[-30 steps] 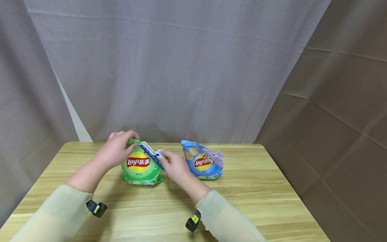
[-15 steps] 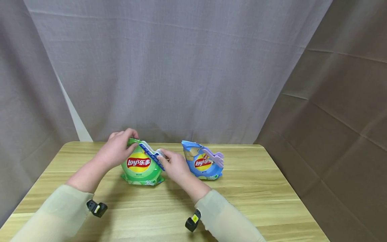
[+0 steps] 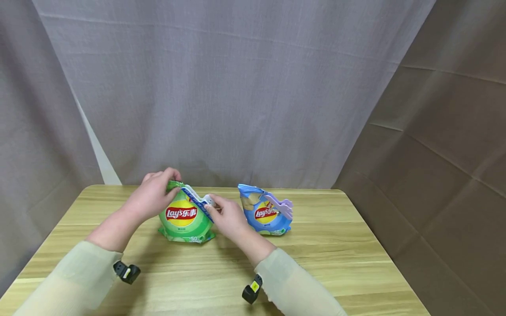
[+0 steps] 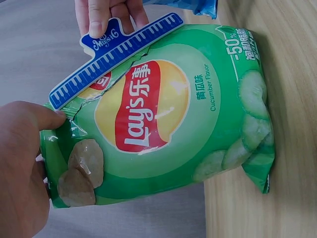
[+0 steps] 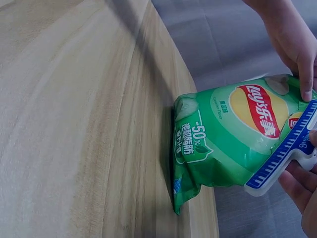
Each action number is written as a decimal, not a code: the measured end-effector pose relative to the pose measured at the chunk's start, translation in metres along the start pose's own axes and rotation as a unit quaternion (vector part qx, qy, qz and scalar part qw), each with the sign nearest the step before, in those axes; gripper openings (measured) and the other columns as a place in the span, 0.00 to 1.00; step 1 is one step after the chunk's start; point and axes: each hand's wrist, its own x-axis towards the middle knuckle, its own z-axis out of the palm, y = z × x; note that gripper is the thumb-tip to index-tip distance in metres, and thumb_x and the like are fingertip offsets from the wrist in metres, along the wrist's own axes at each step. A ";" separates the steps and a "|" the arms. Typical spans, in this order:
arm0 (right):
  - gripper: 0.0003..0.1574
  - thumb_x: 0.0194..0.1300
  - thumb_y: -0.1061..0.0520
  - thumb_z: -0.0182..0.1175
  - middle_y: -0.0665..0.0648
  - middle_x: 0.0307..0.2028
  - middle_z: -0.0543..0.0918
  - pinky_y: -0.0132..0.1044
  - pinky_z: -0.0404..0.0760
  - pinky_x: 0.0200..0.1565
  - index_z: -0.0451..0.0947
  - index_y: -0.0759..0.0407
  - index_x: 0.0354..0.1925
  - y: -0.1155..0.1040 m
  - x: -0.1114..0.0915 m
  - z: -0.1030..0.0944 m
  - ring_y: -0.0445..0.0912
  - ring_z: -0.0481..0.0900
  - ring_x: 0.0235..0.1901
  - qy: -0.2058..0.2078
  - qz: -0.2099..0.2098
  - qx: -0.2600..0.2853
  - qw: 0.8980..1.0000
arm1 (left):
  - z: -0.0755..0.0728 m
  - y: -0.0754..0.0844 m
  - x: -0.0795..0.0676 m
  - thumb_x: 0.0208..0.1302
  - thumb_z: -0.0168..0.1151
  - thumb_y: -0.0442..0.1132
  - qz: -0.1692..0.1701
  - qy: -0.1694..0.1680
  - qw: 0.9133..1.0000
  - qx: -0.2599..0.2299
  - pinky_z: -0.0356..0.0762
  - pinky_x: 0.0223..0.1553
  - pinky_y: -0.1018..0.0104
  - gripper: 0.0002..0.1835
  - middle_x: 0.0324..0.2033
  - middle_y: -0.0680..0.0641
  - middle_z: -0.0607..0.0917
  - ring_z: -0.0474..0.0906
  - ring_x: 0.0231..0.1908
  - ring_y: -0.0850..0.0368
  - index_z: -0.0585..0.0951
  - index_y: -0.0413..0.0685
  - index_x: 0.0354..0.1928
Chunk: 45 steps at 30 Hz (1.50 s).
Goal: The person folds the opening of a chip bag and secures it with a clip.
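Note:
A green bag of chips [image 3: 186, 224] stands upright on the wooden table. My left hand [image 3: 152, 195] pinches its upper left corner, thumb in front, as the left wrist view shows too. Across the bag's torn upper right edge sits a blue and white clip [image 4: 116, 57] with a piano-key pattern. My right hand [image 3: 231, 217] pinches the clip's handle between thumb and fingers. In the right wrist view the clip [image 5: 285, 151] lies slantwise along the bag's edge.
To the right stands a blue bag of chips [image 3: 262, 213] with a purple hand-shaped clip [image 3: 281, 205] on its upper right edge. Grey curtains [image 3: 253, 96] hang behind the table [image 3: 316, 272]. A brown cloth [image 3: 442, 166] hangs on the right.
Almost nothing moves. My right thumb has shifted slightly on the clip's handle; both hands keep their places at the green bag.

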 end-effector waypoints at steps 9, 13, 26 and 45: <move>0.26 0.72 0.47 0.59 0.55 0.51 0.84 0.33 0.82 0.44 0.75 0.51 0.65 0.004 0.001 0.000 0.43 0.83 0.43 -0.017 0.013 0.031 0.999 | 0.001 0.000 0.000 0.66 0.62 0.37 0.003 0.000 1.000 0.014 0.56 0.65 0.42 0.13 0.46 0.43 0.85 0.75 0.54 0.39 0.75 0.45 0.51; 0.26 0.72 0.47 0.58 0.54 0.52 0.83 0.33 0.82 0.44 0.74 0.50 0.65 0.005 0.002 0.000 0.43 0.83 0.43 -0.026 0.016 0.049 0.998 | 0.001 0.000 0.000 0.65 0.62 0.38 0.007 0.002 1.000 0.015 0.55 0.65 0.42 0.14 0.47 0.43 0.85 0.75 0.54 0.40 0.76 0.45 0.52; 0.31 0.70 0.52 0.59 0.53 0.54 0.80 0.32 0.80 0.41 0.68 0.48 0.69 0.005 0.002 -0.001 0.42 0.79 0.42 -0.039 0.001 0.073 0.997 | 0.001 0.001 0.000 0.63 0.62 0.39 0.037 0.015 0.999 0.026 0.54 0.65 0.41 0.19 0.54 0.43 0.81 0.71 0.60 0.41 0.76 0.44 0.56; 0.35 0.69 0.52 0.60 0.56 0.56 0.79 0.39 0.79 0.50 0.64 0.48 0.72 0.008 0.002 0.000 0.45 0.78 0.45 -0.035 0.003 0.082 0.996 | 0.004 -0.006 0.000 0.62 0.62 0.39 0.041 0.038 0.997 0.044 0.53 0.67 0.40 0.23 0.57 0.42 0.79 0.68 0.63 0.41 0.74 0.44 0.59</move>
